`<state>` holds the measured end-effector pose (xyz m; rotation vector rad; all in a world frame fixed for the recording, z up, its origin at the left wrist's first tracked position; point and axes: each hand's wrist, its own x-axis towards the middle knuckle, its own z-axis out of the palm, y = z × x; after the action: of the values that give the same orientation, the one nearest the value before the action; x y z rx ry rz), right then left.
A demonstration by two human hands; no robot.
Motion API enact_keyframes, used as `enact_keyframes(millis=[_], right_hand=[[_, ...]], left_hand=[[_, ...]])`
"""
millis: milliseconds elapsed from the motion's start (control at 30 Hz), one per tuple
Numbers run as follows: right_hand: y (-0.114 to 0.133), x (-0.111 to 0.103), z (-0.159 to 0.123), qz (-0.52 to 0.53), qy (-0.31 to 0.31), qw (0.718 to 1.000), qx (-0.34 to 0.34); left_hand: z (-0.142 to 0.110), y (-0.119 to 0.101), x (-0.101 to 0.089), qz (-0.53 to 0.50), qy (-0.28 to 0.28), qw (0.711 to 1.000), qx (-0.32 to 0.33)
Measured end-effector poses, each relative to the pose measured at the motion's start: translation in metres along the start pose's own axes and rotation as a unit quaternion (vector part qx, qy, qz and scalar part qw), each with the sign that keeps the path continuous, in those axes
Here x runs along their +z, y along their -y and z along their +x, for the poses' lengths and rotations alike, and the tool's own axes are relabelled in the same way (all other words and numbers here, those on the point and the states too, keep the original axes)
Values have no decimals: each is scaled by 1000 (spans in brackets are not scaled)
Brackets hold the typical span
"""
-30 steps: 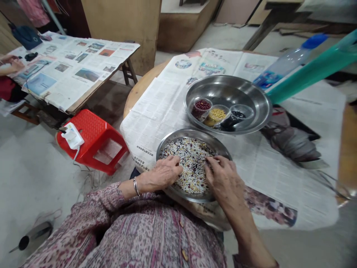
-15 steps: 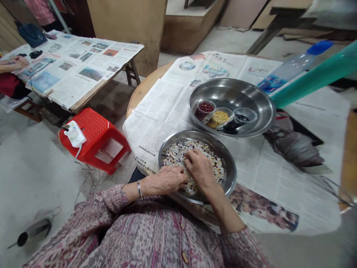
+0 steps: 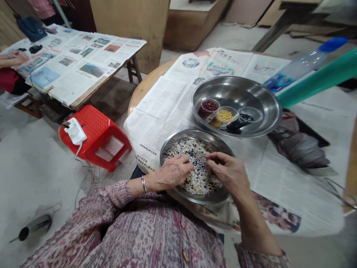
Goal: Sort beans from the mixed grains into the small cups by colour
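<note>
The desk (image 3: 142, 87) was covered with newspaper (image 3: 164, 98). On it sat the large steel basin (image 3: 266, 100), containing three clear cups. The smaller steel basin (image 3: 221, 143) sat nearer the person, at the desk's near edge. A clear bottle (image 3: 305, 65) with a blue cap stood beyond the large basin, to its right.

The left hand (image 3: 173, 171) was over the left part of the smaller basin, fingers bent and tips near one another. The right hand (image 3: 231, 173) was over its right side, index finger and thumb curled close. Whether either hand's fingers were pinched on anything could not be told.

Of the cups, the left one (image 3: 209, 116) held dark red beans, the middle one (image 3: 216, 123) yellow, the right one (image 3: 254, 112) black. The smaller basin contained mixed beans and grains (image 3: 192, 145): white, black, yellow and dark red.
</note>
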<state>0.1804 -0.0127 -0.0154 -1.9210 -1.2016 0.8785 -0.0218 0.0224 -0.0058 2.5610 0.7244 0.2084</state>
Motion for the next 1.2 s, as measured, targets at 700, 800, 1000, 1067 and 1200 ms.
enact_keyframes(millis=[700, 800, 1000, 1067, 1200], right_hand=[[-25, 0, -19, -415, -59, 879, -226], [-23, -3, -29, -436, -48, 872, -219], [-23, -7, -46, -438, -25, 874, -209], [-21, -6, -47, -417, -34, 882, -215], [-14, 5, -37, -319, -40, 913, -251]], left_hand=[[54, 15, -12, 121, 64, 978, 158], [75, 23, -9, 141, 55, 971, 186], [74, 40, -20, 221, 11, 972, 84], [62, 40, -26, 228, 16, 973, 30], [40, 34, -32, 211, 21, 976, -47]])
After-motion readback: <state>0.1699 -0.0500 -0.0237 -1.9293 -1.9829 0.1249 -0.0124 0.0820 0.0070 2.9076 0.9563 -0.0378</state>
